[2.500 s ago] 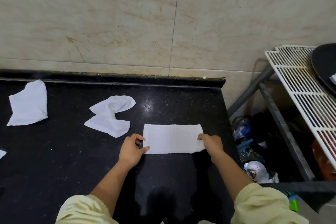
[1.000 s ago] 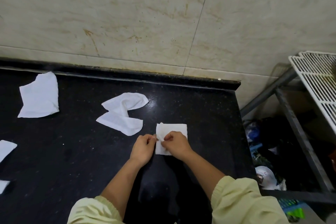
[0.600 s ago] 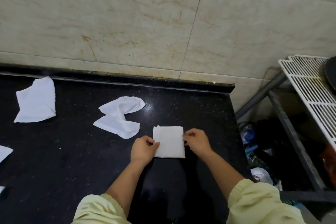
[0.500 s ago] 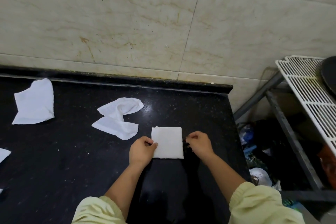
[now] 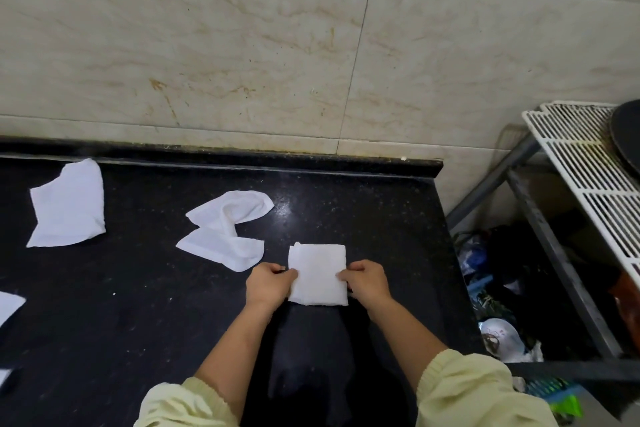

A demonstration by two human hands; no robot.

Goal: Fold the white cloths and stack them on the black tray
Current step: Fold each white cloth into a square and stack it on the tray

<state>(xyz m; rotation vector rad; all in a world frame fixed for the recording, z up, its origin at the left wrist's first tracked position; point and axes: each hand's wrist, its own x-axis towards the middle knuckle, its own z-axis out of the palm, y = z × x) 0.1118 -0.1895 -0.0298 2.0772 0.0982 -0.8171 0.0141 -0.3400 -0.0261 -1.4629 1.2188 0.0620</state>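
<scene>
A small folded white cloth [image 5: 317, 272] lies flat on the black counter [image 5: 138, 305] in front of me. My left hand [image 5: 268, 284] pinches its left edge and my right hand [image 5: 365, 281] pinches its right edge, fingers curled. A crumpled white cloth [image 5: 227, 227] lies just to the left, another white cloth [image 5: 67, 204] at the far left, and a corner of one more cloth [image 5: 8, 305] at the left frame edge. The black tray [image 5: 627, 139] shows only as a dark rim on the white wire rack [image 5: 585, 166] at the right.
The counter ends at a raised back ledge [image 5: 242, 158] against the tiled wall. To the right of the counter is a gap with a grey metal frame [image 5: 547, 246] and clutter of bags and a bowl [image 5: 500, 340] below the rack.
The long cloth strip was folded in half into a small square. Since half a second ago both hands have closed in and taken hold of its left and right edges.
</scene>
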